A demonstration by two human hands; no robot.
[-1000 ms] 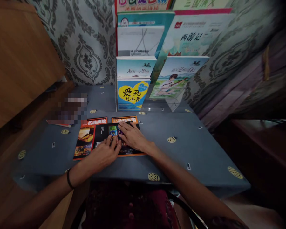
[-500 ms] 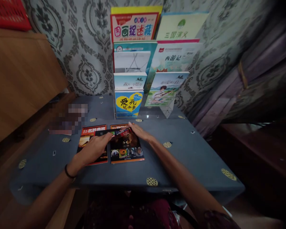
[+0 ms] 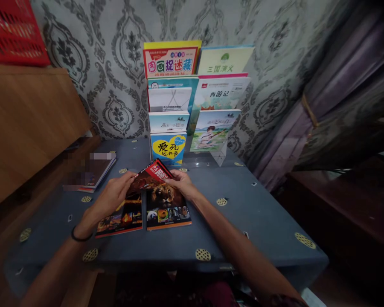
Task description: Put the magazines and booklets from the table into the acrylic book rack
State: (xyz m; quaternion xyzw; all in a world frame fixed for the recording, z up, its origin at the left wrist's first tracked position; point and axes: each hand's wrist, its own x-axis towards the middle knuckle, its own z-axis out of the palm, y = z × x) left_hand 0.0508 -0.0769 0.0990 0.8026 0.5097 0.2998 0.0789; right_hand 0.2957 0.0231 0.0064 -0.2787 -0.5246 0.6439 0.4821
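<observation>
A thin black wristband (image 3: pixel 78 238) is worn with a dark-sleeved, partly magenta garment (image 3: pixel 216 293)

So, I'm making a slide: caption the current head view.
Both hands hold a tilted book over two books lying on a blue-grey tablecloth, near a book rack.

Dim light, dark right edge, blurred, stretched corners

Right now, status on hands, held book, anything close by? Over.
Left hand and right hand holding tilted dark book with red title band. Black lion-cover book and black red-edged book below, partly covered. Transparent bookstand beyond.
</observation>
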